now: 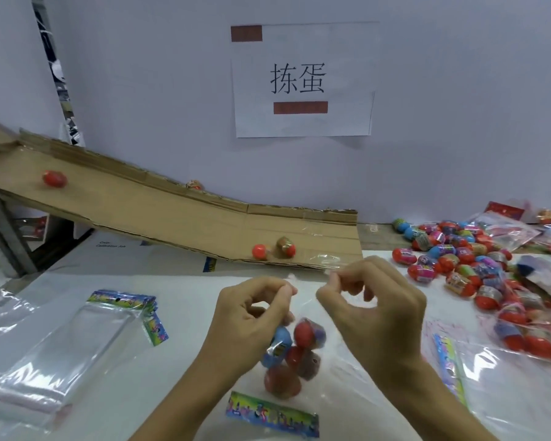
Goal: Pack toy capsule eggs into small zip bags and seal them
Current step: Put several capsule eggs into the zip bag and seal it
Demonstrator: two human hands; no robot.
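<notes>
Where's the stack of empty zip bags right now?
The stack of empty zip bags lies on the white table, left of the left hand, below the cardboard ramp.

Glossy clear plastic zip bags (61, 345) are gleaming; capsule eggs (465, 268) showing shiny plastic; chute (172, 214) looking matt rough cardboard.

Both hands (252, 308) (372, 300) pinch bag (303, 405) top; eggs (299, 351) inside.
</notes>
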